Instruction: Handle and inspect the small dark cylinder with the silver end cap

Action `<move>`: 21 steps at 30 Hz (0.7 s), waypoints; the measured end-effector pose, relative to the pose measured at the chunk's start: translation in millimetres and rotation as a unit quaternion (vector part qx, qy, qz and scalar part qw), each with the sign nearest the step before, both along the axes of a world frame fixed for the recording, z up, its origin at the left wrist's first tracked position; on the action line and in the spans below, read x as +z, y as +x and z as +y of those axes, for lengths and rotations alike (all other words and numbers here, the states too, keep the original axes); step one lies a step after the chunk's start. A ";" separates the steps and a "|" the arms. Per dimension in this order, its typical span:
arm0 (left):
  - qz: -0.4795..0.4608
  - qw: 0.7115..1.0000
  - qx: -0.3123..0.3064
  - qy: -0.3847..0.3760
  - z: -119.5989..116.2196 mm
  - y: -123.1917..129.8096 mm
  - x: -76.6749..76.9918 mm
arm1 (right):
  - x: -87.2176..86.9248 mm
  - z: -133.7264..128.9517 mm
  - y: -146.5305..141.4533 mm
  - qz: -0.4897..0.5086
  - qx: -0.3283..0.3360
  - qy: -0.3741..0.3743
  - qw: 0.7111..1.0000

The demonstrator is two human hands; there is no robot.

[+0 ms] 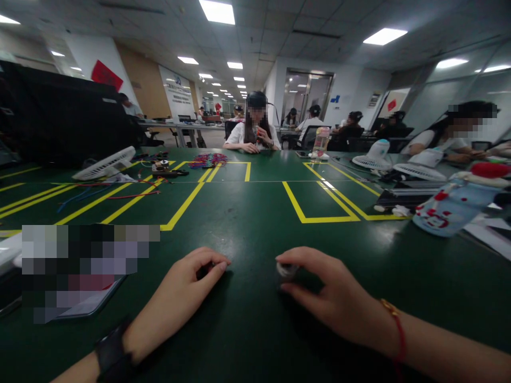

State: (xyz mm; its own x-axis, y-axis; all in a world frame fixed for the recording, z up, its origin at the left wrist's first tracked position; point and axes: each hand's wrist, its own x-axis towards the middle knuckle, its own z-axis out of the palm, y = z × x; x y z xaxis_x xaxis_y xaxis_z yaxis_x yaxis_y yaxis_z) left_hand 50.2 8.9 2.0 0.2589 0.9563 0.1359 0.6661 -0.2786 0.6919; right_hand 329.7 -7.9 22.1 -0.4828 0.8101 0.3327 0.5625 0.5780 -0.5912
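My left hand (195, 276) rests on the green table (239, 218), its fingers curled and the thumb tip meeting the index finger; whether anything small lies between them is hidden. A black band (114, 351) is on that wrist. To the right, my right hand (319, 282) has thumb and index finger around a small whitish round object (287, 270) just above or on the table. A red string bracelet (395, 324) circles the right wrist. The two hands are apart.
A flat device (90, 303), partly pixelated, lies at the left. Wires (207, 160) and a white fan (106, 165) are at the back left. A blue bottle (451, 207) stands at the right. A person (255, 127) sits opposite.
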 end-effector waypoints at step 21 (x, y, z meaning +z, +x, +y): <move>-0.049 0.993 -0.067 0.085 -6.2 59.2 38.9 | -14.6 2.1 -15.1 0.053 -0.020 -0.061 0.997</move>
State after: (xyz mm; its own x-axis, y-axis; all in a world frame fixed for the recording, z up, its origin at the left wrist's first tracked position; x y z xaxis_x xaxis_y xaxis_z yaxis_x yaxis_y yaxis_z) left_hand 109.4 2.7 40.8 0.3597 0.8754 0.3229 0.5475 -0.4783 0.6867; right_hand 314.6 -5.8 7.5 -0.4161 0.8661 0.2769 0.5150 0.4755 -0.7133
